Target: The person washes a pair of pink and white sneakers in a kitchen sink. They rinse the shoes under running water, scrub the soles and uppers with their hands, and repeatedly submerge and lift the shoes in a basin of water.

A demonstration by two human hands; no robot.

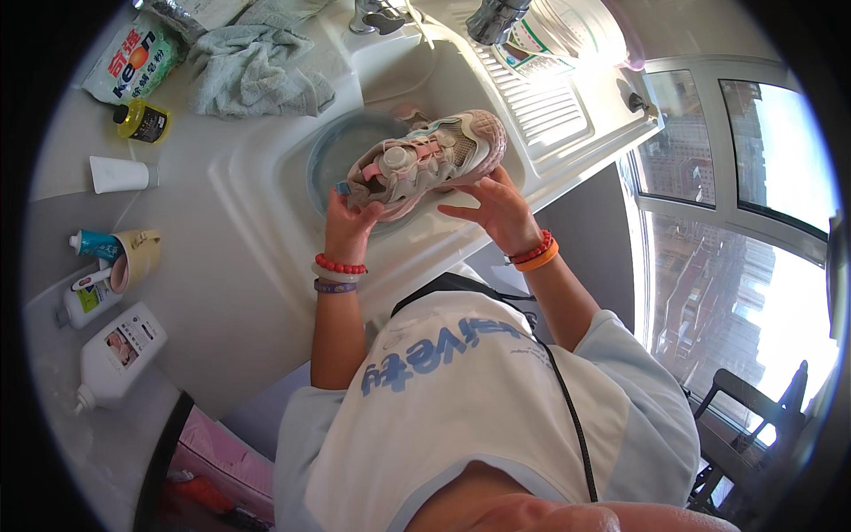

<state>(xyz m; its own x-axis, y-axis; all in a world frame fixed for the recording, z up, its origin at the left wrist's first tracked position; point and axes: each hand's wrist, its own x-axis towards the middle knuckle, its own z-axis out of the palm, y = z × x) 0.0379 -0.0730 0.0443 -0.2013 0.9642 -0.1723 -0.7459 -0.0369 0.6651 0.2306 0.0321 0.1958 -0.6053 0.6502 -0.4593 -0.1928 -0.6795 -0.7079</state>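
A pink and beige sneaker [425, 156] with a round dial on its upper is held over a white sink [292, 233]. My left hand [350, 219] grips its heel end at the blue pull tab. At the toe end, my right hand [495, 206] touches the underside with its fingers spread; how firmly it bears on the sole cannot be told. Below the sneaker, a round basin [332, 153] of cloudy water stands in the sink. Part of another pink shoe [412, 114] shows behind the held one.
A grey towel [256, 73], a soap powder bag [136, 63], a yellow bottle [149, 123] and a white tube [120, 174] lie left of the sink. Faucets [375, 16] rise at its back. A plastic bucket [555, 33] stands on the ribbed drainboard [542, 110]. Bottles and a mug [143, 256] are further left.
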